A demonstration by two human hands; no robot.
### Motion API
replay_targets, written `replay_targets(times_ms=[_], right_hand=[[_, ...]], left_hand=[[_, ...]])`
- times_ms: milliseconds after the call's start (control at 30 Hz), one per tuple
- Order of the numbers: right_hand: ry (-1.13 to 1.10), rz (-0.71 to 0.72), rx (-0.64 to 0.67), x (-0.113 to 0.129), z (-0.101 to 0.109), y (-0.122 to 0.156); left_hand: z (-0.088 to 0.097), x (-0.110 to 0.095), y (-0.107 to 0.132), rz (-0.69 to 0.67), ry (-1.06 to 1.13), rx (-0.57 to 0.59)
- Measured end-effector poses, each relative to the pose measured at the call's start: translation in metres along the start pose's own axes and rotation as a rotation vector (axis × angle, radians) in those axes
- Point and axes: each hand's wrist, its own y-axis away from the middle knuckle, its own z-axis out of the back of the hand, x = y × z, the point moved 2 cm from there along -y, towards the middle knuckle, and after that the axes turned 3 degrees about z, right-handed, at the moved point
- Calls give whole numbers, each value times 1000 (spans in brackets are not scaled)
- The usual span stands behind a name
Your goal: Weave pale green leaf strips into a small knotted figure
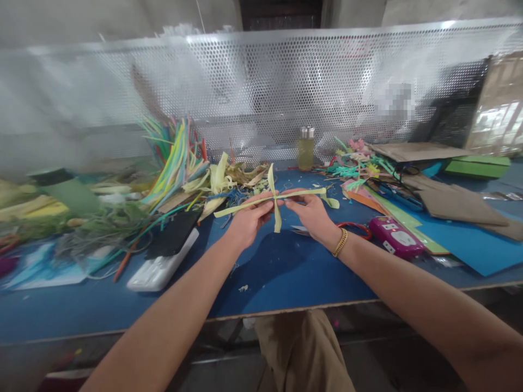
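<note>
Several pale yellow-green strips (pixel 277 215) cross one another in a star-like shape, held above the blue table. My left hand (pixel 250 220) pinches them close to the crossing, with one strip reaching out past it to the left. On the other side my right hand (pixel 312 215), a gold bracelet (pixel 340 242) on its wrist, grips the strips near the same crossing; their right end is bent downward. Under my right hand lie scissors with red handles (pixel 356 228), their blades partly hidden. Whether the strips are paper or dried leaf I cannot tell.
Left on the blue table (pixel 294 288) are a black phone (pixel 174 234), a white case (pixel 163 267), a green bottle (pixel 65 190) and a bundle of coloured strips (pixel 174 158). A magenta device (pixel 396 238), blue sheets (pixel 469 247) and cardboard (pixel 453 201) lie right. Behind stands a perforated metal panel (pixel 281 81).
</note>
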Motion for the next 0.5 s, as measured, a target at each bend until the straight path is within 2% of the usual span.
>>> replay_targets(times_ms=[500], right_hand=[[83, 17, -8, 5, 1, 0]], left_hand=[[-3, 1, -1, 2, 8, -49]])
